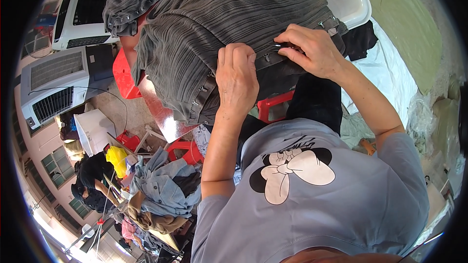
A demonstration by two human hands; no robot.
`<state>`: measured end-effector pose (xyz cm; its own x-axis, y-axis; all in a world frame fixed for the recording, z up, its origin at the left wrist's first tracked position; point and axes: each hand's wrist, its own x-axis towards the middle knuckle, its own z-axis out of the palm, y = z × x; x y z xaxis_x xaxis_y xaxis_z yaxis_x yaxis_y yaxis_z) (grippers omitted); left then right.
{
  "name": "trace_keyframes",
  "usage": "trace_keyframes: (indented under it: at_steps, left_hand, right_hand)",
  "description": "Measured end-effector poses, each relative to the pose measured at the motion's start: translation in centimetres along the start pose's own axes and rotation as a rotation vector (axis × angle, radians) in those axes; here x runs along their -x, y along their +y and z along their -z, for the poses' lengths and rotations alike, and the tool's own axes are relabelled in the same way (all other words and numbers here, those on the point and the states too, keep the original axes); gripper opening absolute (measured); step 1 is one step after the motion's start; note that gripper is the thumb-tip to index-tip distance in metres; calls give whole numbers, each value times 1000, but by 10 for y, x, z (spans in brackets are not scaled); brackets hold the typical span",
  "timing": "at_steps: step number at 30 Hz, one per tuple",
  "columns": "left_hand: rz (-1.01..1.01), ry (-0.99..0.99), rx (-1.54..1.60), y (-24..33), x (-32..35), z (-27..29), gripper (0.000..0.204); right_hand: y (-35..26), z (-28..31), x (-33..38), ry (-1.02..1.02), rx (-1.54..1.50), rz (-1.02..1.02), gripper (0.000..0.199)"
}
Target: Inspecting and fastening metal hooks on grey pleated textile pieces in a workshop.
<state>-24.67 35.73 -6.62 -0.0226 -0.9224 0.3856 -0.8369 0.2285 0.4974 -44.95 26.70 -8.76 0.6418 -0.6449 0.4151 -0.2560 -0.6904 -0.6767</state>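
A dark grey pleated garment [195,39] lies spread in front of me, its waistband edge toward my body. Small metal hooks sit along that band. My left hand [237,80] has its fingers curled closed on the band. To its right, my right hand [312,51] is closed around a small dark tool [287,46] with a shiny tip, held between thumb and forefinger just above the band. Most of the tool is hidden by the fingers, so its kind cannot be made out.
More dark grey garments [131,0] with hooks are heaped at the far left. A white plastic tub [358,5] stands far right, beside pale green cloth [407,29]. Red stools [127,75], air coolers [56,80] and piled denim clothes [163,182] are at left. Another person [95,175] bends there.
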Motion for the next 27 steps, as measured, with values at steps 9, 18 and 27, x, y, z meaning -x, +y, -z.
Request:
trace_keyframes:
  at_steps: [9, 18, 27]
  left_hand:
    - [-91, 110, -295, 11, 5, -19, 28]
    - [57, 51, 12, 8, 5, -4, 27]
    - [98, 53, 29, 5, 5, -5, 31]
  right_hand:
    - [0, -5, -5, 87, 94, 62, 21]
    - [-4, 1, -5, 44, 79, 53, 21]
    - [-2, -4, -13, -40, 334, 322, 27]
